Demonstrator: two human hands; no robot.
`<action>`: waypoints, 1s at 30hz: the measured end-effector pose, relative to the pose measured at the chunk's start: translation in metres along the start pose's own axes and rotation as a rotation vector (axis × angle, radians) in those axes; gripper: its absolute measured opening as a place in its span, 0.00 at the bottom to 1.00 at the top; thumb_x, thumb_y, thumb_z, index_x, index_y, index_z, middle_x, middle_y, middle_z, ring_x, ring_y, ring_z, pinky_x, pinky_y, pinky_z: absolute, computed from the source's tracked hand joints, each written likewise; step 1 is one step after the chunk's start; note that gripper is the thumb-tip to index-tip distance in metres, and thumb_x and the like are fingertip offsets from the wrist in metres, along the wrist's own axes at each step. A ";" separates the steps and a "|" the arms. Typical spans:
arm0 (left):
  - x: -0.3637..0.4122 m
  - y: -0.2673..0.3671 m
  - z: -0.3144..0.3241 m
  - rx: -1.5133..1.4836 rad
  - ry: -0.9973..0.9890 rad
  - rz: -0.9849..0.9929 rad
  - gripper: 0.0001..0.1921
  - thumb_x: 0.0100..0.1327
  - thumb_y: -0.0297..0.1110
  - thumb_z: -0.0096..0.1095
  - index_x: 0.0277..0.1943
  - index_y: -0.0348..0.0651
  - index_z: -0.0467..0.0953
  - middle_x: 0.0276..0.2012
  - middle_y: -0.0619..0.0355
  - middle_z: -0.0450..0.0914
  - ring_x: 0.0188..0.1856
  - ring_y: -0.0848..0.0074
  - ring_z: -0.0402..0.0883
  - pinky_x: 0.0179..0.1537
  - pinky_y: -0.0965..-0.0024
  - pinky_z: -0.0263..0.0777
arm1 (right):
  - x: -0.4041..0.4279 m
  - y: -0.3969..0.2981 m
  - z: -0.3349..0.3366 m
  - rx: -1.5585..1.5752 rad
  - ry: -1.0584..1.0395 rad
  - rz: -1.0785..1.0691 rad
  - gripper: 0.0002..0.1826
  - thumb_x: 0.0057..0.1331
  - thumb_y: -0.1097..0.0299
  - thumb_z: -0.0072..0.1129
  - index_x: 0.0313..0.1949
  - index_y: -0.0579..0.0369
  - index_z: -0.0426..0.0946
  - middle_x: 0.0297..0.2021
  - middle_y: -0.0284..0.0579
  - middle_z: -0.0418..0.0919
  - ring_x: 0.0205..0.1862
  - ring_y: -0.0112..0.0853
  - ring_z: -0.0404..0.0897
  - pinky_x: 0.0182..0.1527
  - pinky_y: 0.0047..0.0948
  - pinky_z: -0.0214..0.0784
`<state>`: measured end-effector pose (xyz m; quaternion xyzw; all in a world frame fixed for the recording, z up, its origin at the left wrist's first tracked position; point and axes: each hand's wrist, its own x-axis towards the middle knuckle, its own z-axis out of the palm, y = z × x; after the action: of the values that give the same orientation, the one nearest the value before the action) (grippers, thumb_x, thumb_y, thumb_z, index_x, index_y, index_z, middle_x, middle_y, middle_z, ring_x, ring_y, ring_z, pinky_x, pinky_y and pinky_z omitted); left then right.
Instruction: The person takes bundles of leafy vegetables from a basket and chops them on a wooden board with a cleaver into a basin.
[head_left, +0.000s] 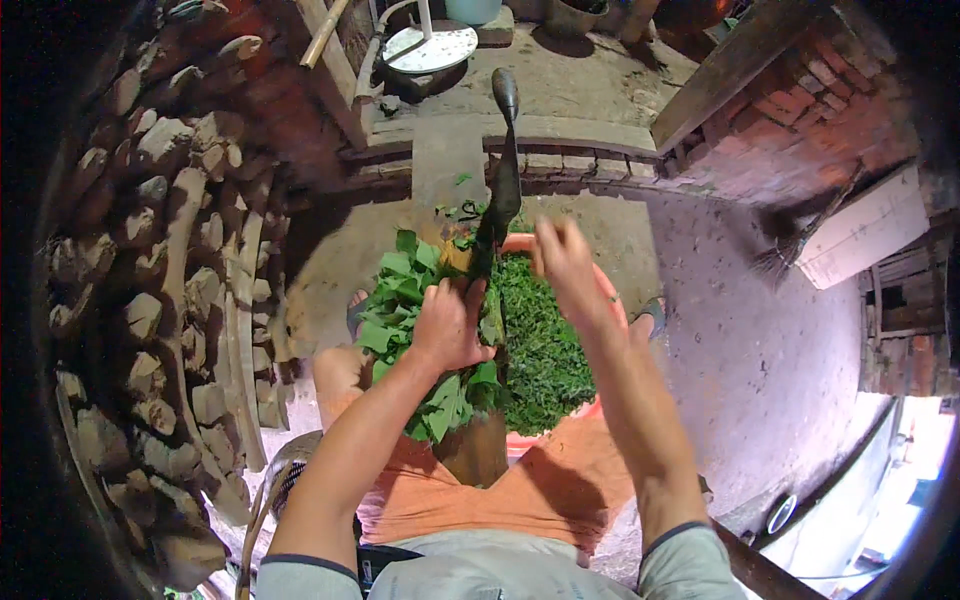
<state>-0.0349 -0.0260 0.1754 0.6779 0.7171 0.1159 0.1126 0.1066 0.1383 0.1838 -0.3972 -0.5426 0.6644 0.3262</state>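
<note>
My left hand (450, 322) grips a bunch of broad green leaves (401, 285) on a narrow wooden board (476, 450) between my legs. Right beside its fingers stands a long dark blade (505, 180) with a rounded handle (506, 91) at its far end. To the right of the blade, finely chopped greens (544, 345) fill a pink basin (611, 292). Over the basin's far part is my right hand (564, 251), apart from the blade; its fingers are bent and blurred, so whether it holds anything cannot be told.
Stacked firewood (202, 292) lines the left side. Ahead are a raised ledge (570, 135), a round white disc on a post (431, 49) and a light blue bucket (472, 9). A twig broom (787, 251) and a pale board (866, 225) lean at the right.
</note>
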 end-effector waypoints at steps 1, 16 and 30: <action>-0.003 -0.003 -0.002 0.014 -0.005 -0.008 0.53 0.36 0.56 0.82 0.65 0.35 0.69 0.52 0.46 0.74 0.53 0.56 0.72 0.54 0.56 0.66 | -0.044 0.018 0.001 -0.087 0.042 0.047 0.18 0.76 0.55 0.55 0.46 0.61 0.74 0.26 0.36 0.75 0.24 0.25 0.75 0.27 0.28 0.68; 0.007 0.009 -0.005 0.197 -0.183 0.000 0.68 0.28 0.68 0.84 0.71 0.37 0.61 0.67 0.40 0.66 0.67 0.45 0.65 0.66 0.49 0.62 | -0.195 0.107 0.111 0.660 0.270 0.534 0.13 0.63 0.75 0.58 0.48 0.55 0.72 0.35 0.39 0.76 0.32 0.27 0.73 0.35 0.32 0.69; -0.025 0.018 0.021 -0.145 0.109 -0.095 0.50 0.38 0.57 0.81 0.61 0.36 0.69 0.52 0.50 0.74 0.55 0.55 0.73 0.58 0.56 0.65 | -0.203 0.081 0.027 -0.742 0.117 -0.389 0.09 0.63 0.77 0.52 0.41 0.68 0.74 0.43 0.66 0.74 0.46 0.57 0.74 0.49 0.49 0.70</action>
<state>-0.0098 -0.0497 0.1612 0.6259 0.7433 0.1986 0.1277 0.1782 -0.0661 0.1419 -0.4150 -0.7904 0.3265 0.3106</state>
